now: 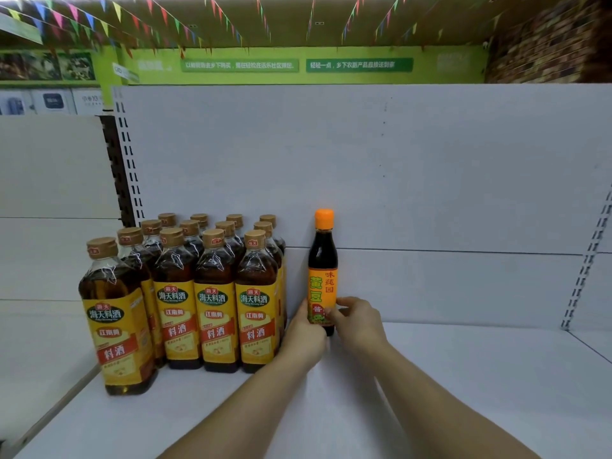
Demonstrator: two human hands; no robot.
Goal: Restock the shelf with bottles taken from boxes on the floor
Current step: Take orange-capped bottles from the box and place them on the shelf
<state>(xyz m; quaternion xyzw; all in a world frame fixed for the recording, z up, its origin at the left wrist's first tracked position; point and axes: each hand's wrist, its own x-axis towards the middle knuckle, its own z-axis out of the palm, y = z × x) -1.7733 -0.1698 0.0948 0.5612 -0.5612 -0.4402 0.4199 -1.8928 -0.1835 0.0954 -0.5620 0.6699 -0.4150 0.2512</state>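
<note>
Gripping the upright, orange-capped dark sauce bottle [323, 256] low at frame centre, left hand [306, 336] and right hand [357, 323] curl round it, equally near.

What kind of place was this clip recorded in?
Likely a grocery store: white slotted retail shelving, rows of identical labelled bottles, green signage overhead, and an orange-capped bottle being shelved.
</note>
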